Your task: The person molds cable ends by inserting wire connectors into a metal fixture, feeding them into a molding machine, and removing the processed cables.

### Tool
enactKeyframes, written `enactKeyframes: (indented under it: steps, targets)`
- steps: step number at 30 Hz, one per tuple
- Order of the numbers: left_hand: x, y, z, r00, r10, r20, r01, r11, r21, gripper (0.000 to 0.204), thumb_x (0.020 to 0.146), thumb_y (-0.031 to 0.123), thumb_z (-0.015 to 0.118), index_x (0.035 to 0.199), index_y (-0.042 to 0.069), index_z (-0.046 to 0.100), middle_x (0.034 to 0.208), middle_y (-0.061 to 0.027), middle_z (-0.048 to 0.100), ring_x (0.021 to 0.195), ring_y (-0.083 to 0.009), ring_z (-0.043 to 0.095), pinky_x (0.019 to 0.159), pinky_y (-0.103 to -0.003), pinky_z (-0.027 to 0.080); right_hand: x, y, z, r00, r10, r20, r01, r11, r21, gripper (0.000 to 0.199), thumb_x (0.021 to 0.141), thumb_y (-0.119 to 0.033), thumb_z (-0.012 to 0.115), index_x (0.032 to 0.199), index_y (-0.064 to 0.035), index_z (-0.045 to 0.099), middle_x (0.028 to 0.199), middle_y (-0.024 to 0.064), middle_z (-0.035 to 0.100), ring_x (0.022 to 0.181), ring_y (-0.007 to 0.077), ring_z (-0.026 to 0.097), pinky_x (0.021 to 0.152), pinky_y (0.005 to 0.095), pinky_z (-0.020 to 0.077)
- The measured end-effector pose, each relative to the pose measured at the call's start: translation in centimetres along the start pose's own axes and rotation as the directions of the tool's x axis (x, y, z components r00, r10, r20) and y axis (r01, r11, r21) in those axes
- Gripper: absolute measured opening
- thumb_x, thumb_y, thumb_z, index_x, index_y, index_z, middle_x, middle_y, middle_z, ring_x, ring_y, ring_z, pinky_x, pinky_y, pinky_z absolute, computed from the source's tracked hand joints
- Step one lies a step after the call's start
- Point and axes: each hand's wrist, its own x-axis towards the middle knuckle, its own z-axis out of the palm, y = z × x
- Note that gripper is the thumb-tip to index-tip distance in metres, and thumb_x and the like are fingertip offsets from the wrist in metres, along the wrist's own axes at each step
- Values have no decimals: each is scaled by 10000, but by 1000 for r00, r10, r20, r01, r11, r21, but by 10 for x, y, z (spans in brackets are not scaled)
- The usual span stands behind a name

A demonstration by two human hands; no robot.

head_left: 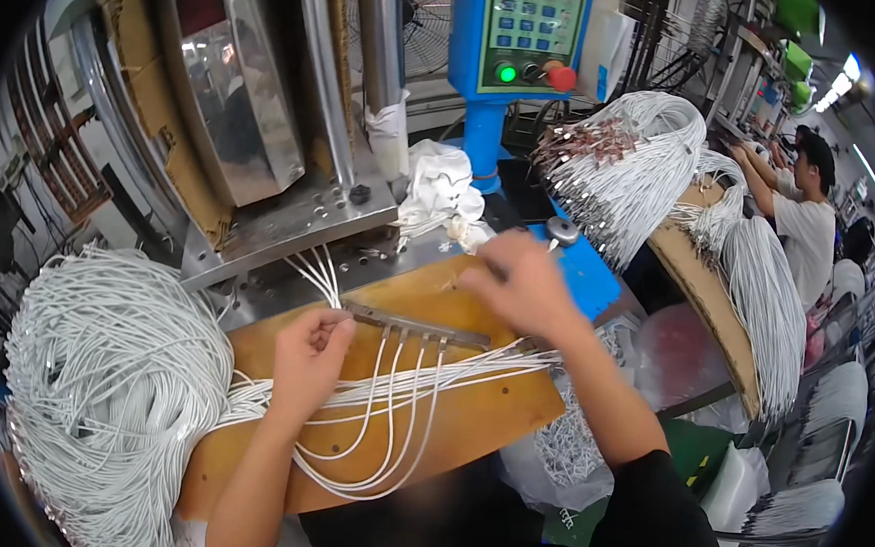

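Note:
My left hand (312,354) is closed, thumb and fingertips pinched round several white cables (325,275) that stick up toward the press. Right beside those fingertips is the left end of a narrow metal mold bar (419,327). Out of the bar's near side come several white cables (390,421), looping down and left over the brown board (469,408). Above the board's far right part hovers my right hand (522,284), blurred by motion, its fingers bent; whether they hold anything is unclear. A bundle of white cables (492,362) runs across the board below both hands.
A large heap of white cables (117,354) lies at the left. The steel press (290,219) rises behind the board. A blue control box (534,39) stands beyond it, near white cloth (441,188). More cable bundles (655,156) hang at the right; a person (800,210) sits farther off.

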Motion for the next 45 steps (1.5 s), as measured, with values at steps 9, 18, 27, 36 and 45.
enactKeyframes:
  steps: [9,18,27,36,45]
  targets:
    - [10,40,54,946,184,266,-241,950,201,185,912,103,687,1024,-45,687,830,-80,691,717,-150,644,666,-284,521,-18,147,-2,908,307,-285,-306,951,50,409,810,-336,772,1004,16,690,935,207,693,877,373,669,802,451,517]
    - [45,51,170,755,526,391,-653,661,369,423,839,137,737,1226,30,603,1171,-196,651,1018,-401,641,846,-447,522,-32,42,-33,974,154,-165,-88,932,353,442,908,-161,701,1288,-1,542,943,88,654,837,127,619,724,272,514]
    - [70,34,148,864,289,412,-378,913,154,328,825,151,758,1061,-17,605,894,-236,684,852,-418,669,728,-461,512,-14,40,-28,978,208,29,-176,738,652,262,986,-243,644,937,14,645,670,-34,552,598,44,452,535,252,374]
    - [71,28,147,884,186,428,-283,943,174,359,807,149,776,1035,-59,592,833,-210,684,794,-368,674,719,-431,509,-5,37,-22,956,289,52,-252,717,650,380,997,-316,631,789,2,642,650,-44,528,599,36,432,519,257,347]
    - [76,38,143,896,79,436,-172,969,177,268,804,59,751,1028,-36,638,824,-115,715,731,-175,696,668,-323,542,-10,39,-16,981,163,108,-189,661,726,300,907,-187,731,1104,32,675,882,22,674,768,82,602,729,252,503]
